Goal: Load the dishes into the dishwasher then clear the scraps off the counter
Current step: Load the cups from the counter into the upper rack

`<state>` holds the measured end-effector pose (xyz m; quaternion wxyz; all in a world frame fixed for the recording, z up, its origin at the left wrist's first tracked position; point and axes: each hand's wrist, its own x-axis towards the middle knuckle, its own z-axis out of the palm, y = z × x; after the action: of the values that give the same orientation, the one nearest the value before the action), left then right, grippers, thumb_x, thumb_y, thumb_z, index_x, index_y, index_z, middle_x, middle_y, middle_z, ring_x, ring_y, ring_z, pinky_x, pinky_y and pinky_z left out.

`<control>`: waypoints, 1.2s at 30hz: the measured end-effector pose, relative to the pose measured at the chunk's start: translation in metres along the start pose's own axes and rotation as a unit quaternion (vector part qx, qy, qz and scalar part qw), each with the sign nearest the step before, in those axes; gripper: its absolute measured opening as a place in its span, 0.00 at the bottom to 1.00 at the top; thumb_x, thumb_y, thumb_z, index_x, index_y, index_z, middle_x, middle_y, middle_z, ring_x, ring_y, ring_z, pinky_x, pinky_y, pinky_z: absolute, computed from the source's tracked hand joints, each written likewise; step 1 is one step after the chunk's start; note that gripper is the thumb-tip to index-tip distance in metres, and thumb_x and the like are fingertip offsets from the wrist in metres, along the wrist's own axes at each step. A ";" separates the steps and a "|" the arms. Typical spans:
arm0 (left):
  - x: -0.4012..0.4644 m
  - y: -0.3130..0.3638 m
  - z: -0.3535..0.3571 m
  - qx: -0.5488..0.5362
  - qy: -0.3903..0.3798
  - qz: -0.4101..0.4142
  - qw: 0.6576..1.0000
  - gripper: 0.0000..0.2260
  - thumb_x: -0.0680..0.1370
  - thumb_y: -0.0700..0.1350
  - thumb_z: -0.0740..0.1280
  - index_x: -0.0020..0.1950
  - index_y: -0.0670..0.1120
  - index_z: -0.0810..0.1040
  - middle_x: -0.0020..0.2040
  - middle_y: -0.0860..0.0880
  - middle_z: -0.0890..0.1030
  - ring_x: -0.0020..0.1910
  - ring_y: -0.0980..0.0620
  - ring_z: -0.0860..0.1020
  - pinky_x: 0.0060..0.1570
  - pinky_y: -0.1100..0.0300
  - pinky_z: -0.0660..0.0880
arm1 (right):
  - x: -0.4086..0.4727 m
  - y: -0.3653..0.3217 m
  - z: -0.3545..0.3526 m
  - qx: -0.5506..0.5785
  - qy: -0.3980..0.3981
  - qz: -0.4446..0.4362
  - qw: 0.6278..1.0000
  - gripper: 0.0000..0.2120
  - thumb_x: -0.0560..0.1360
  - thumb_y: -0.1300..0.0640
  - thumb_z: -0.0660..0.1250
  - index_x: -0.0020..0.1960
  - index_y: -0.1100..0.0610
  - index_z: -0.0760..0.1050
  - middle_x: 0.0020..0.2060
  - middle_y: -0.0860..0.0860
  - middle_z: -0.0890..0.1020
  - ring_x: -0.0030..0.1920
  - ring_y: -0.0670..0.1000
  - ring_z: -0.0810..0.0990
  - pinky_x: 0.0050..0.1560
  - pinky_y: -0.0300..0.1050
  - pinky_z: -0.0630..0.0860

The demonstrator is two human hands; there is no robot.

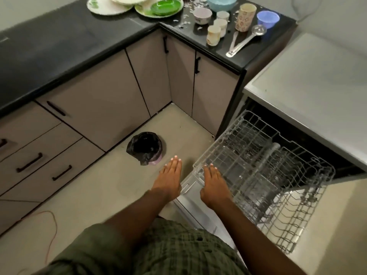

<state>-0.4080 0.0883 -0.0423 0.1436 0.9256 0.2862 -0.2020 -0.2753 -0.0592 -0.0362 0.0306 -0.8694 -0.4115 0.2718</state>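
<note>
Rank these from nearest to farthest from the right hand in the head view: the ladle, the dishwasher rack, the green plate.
1. dishwasher rack: the right hand is at its near corner.
2. ladle: on the counter's right end, well beyond the rack.
3. green plate: at the back corner of the counter, farthest.

A home kitchen: black counter, cabinets, open dishwasher, dirty dishes.

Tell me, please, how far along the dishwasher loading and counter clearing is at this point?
Done: the dishwasher door is down and the wire rack is pulled out, with no dishes visible in it. In hand: nothing; the left hand and right hand are open and flat, the right over the rack's front edge. Left: the plates, bowls, cups and ladle remain on the counter, and the scraps remain too.
</note>
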 end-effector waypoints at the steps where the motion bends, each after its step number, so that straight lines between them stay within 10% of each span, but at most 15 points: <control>1: 0.005 -0.012 -0.005 0.002 0.007 -0.001 1.000 0.41 0.84 0.50 0.60 0.83 0.42 0.33 0.84 0.42 0.33 0.84 0.43 0.36 0.82 0.47 0.42 | 0.010 -0.012 -0.004 0.000 0.006 -0.005 1.000 0.42 0.81 0.55 0.63 0.85 0.57 0.41 0.85 0.58 0.45 0.85 0.58 0.44 0.83 0.53 0.50; 17: 0.061 -0.238 -0.126 0.034 0.085 0.024 0.996 0.43 0.84 0.55 0.61 0.83 0.42 0.33 0.83 0.43 0.32 0.82 0.45 0.31 0.82 0.44 0.40 | 0.149 -0.255 -0.044 0.013 0.103 -0.037 0.994 0.43 0.82 0.50 0.64 0.85 0.55 0.39 0.85 0.56 0.42 0.84 0.56 0.41 0.83 0.53 0.45; 36: 0.179 -0.275 -0.188 -0.003 0.126 0.060 0.990 0.40 0.84 0.61 0.55 0.84 0.44 0.35 0.83 0.44 0.31 0.81 0.46 0.29 0.81 0.46 0.35 | 0.270 -0.253 -0.122 0.030 0.160 0.051 0.985 0.43 0.81 0.50 0.65 0.86 0.54 0.41 0.85 0.56 0.42 0.84 0.57 0.40 0.83 0.56 0.44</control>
<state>-0.3797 0.4636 -0.0005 0.1217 0.9587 0.2463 -0.0742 -0.2531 0.3264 0.0167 0.1083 -0.9201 -0.3483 0.1429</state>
